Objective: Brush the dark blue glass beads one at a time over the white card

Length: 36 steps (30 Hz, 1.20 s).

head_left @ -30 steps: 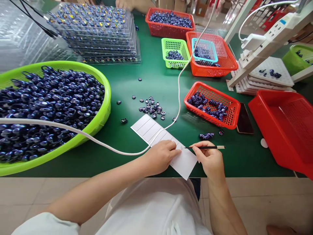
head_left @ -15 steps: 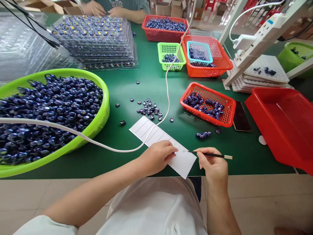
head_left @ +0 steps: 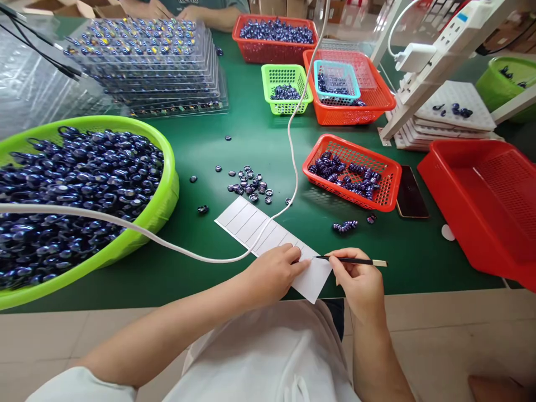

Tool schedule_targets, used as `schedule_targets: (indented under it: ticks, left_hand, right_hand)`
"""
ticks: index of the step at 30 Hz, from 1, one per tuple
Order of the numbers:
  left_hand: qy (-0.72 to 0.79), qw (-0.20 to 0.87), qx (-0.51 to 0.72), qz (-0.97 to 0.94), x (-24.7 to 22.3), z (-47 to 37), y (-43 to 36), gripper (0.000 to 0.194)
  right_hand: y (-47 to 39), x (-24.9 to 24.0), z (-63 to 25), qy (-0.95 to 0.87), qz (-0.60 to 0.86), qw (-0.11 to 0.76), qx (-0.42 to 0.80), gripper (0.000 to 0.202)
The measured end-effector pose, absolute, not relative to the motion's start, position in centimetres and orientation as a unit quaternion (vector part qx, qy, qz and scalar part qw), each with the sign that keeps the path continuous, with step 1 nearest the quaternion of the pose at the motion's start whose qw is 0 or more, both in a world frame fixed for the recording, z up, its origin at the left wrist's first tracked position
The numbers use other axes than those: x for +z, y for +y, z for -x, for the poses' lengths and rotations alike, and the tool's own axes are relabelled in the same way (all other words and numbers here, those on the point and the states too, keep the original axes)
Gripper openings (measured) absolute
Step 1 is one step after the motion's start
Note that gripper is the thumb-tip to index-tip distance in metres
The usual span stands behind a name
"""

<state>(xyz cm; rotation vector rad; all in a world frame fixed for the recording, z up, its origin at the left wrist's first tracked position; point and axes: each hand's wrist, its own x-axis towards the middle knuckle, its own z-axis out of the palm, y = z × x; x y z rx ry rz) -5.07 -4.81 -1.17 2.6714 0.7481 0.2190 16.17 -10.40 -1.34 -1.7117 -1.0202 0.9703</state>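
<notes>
A: Left hand [head_left: 274, 272]?
B: Rests on the white paper [head_left: 272, 237], fingers partly curled, index finger stretched out. Cannot tell whether anything is pinched beneath.
A: Right hand [head_left: 362, 282]?
B: Closed in a pen grip on a thin black stick [head_left: 355, 260] (pale at its back end). Tip at the paper's near part, just beside the left fingertips; contact too small to tell.
A: Around the paper?
B: Loose dark beads [head_left: 250, 175] just beyond it, white cord [head_left: 297, 181] crossing above it, big green basket [head_left: 171, 184] to its left.
</notes>
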Motion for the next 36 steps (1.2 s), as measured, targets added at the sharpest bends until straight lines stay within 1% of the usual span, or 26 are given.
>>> schedule_targets:
  ticks: [9, 14, 23, 26, 30, 36]
  left_hand:
    - [0.256, 0.175, 0.076, -0.948, -1.51, 5.02, -4.83, 0.040]
    - [0.260, 0.172, 0.071, -0.947, -1.27, 4.92, -4.84, 0.039]
    - [0.271, 0.178, 0.107, -0.940, -1.42, 4.94, -4.78, 0.035]
    - [0.277, 0.186, 0.127, -0.934, -1.62, 5.00, -4.77, 0.033]
    - [0.279, 0.182, 0.132, -0.934, -1.61, 5.02, -4.78, 0.032]
    - [0.276, 0.178, 0.124, -0.936, -1.38, 5.00, -4.83, 0.032]
  right_hand:
    - [-9.92, -1.23, -16.18, -0.404, 0.682, 0.447, 0.415, 0.032]
    - [-9.90, -0.93, -15.99, -0.400, 0.688, 0.439, 0.417, 0.030]
    - [-10.10, -1.03, -16.13, -0.361, 0.650, 0.513, 0.429, 0.025]
    - [-10.18, -1.04, -16.07, -0.361, 0.650, 0.528, 0.410, 0.024]
    - [-10.21, -0.98, -15.79, -0.374, 0.669, 0.504, 0.399, 0.026]
    - [-9.65, -1.17, -16.23, -0.407, 0.673, 0.447, 0.425, 0.035]
